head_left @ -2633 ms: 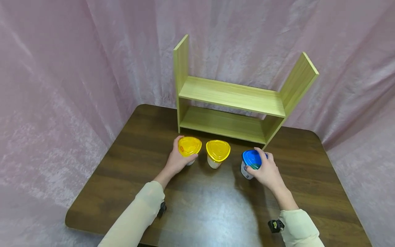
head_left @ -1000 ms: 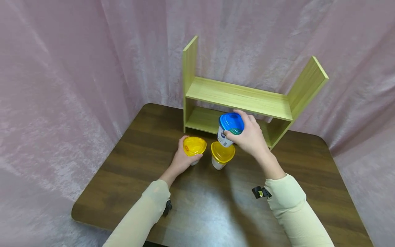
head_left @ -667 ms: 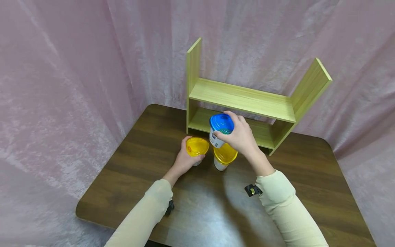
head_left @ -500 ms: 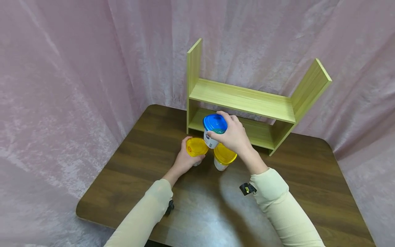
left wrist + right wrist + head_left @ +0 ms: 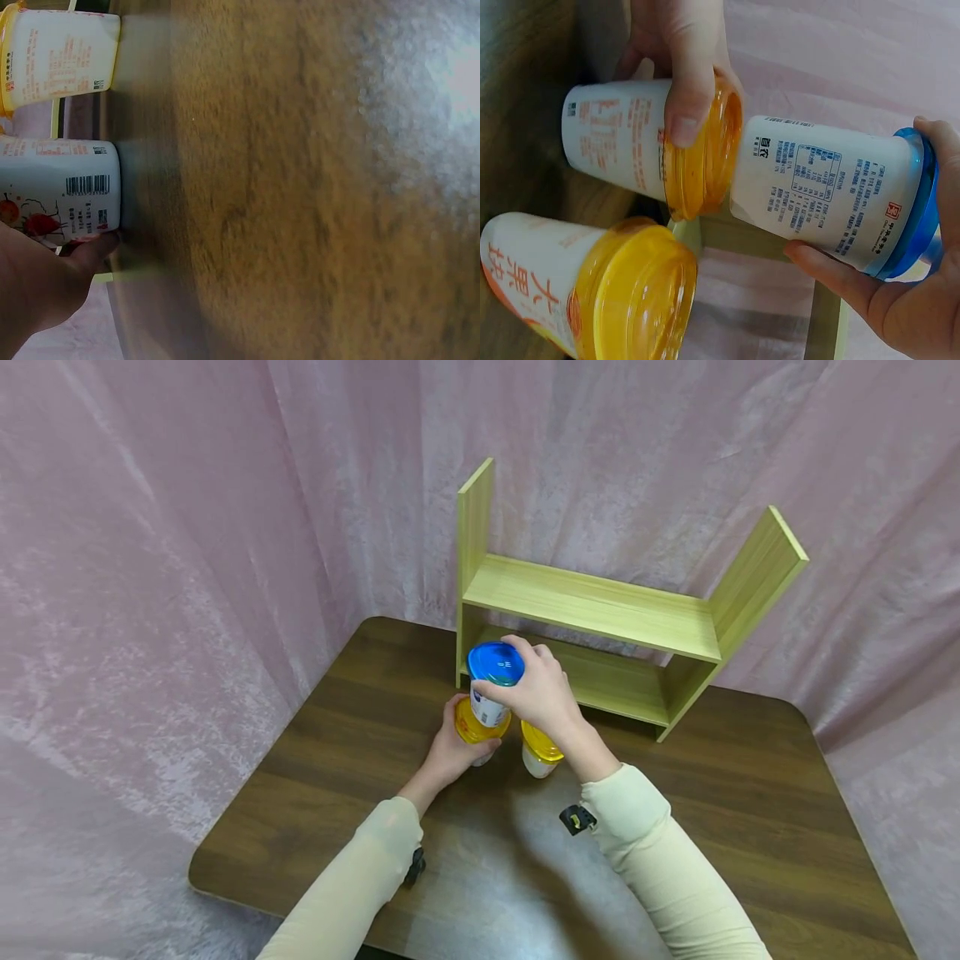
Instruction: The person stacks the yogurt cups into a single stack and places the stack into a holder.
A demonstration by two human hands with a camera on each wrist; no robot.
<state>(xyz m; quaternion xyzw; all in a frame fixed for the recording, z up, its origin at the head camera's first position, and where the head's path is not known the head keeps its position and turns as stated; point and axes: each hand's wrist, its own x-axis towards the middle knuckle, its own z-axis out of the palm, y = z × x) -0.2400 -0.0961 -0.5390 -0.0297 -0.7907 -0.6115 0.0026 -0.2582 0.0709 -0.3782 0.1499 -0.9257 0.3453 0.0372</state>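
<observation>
A white cup with a blue lid is held by my right hand, thumb and fingers around its upper part. It sits directly over a yellow-lidded white cup; in the right wrist view the printed blue-lidded cup has its base at the yellow lid, touching or nearly so. My left hand grips that lower cup, which stands on the table; its barcode side shows in the left wrist view. A second yellow-lidded cup stands just right of it, partly hidden by my right hand.
A pale wooden two-tier shelf with tall side panels stands behind the cups on the brown table. Pink curtains hang around the back and sides. A small black device sits at my right wrist.
My right hand has lifted the blue-lidded cup off the table and carried it left, past the second yellow-lidded cup, to above the one in my left hand. My left hand keeps its grip.
</observation>
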